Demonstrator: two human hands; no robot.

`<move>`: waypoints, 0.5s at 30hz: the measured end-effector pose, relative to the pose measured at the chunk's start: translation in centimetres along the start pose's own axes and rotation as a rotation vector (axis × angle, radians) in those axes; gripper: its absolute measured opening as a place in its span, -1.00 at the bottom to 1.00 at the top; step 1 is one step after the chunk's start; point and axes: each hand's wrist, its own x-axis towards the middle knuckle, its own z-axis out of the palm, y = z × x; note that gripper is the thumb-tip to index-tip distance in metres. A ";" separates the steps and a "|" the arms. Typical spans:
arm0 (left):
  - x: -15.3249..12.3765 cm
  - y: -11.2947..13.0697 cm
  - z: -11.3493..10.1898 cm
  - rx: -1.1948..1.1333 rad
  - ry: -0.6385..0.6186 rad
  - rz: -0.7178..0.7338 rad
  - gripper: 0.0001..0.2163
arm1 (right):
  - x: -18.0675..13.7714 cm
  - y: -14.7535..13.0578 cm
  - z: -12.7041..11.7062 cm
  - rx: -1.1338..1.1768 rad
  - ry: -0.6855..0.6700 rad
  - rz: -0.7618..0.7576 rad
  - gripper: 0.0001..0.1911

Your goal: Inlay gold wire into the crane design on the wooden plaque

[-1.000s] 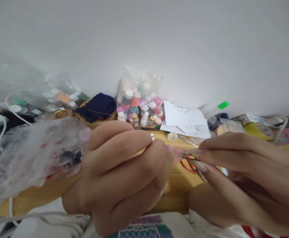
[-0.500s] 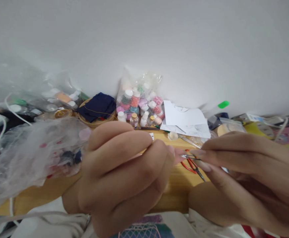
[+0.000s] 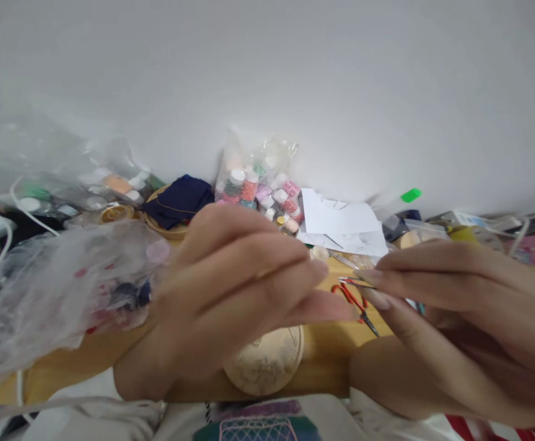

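Note:
My left hand (image 3: 239, 294) hovers over the front of the wooden table (image 3: 326, 361) with its fingers stretched out toward the right, slightly blurred. A pale round disc (image 3: 265, 364) shows just beneath those fingers; I cannot tell whether the hidden thumb touches it. My right hand (image 3: 446, 306) is closed in a pinch on a thin metal needle-like tool (image 3: 353, 280), whose tip points left at my left fingertips. Small red-handled scissors (image 3: 352, 300) lie on the table below the tool.
A clear bag of small bead bottles (image 3: 260, 184) stands at the wall. Beside it lie white paper (image 3: 345, 223) and navy cloth in a wooden hoop (image 3: 179, 199). Crumpled plastic bags (image 3: 56, 288) fill the left; boxes and clutter (image 3: 474, 233) fill the right.
My left hand has uncurled from a closed grip to outstretched fingers, uncovering the round disc below. The right hand keeps its pinch on the tool, barely moved.

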 end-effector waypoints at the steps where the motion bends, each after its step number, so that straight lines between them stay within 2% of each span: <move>1: 0.3 -0.2 0.0 0.019 0.016 0.063 -0.78 | 0.0 0.0 0.1 -0.004 0.005 -0.006 -0.75; 2: 0.4 -0.4 0.1 -0.012 0.023 0.073 -0.72 | 0.0 0.0 0.2 -0.009 0.006 -0.014 -0.76; 4: 0.5 -0.8 0.4 -0.194 -0.001 -0.034 -0.66 | -0.1 0.0 0.3 -0.028 0.001 -0.031 -0.78; 8: 0.2 -1.0 0.8 -0.557 -0.113 -0.279 -0.74 | -0.2 0.0 0.5 -0.098 -0.034 -0.009 -0.83; 12: 0.2 -0.7 0.7 -0.661 -0.158 -0.395 -0.91 | -0.1 -0.4 0.9 -0.129 -0.052 0.014 -0.79; 15: 0.3 -0.6 0.8 -0.638 -0.153 -0.455 -0.92 | 0.1 -0.7 1.0 -0.139 -0.046 0.036 -0.76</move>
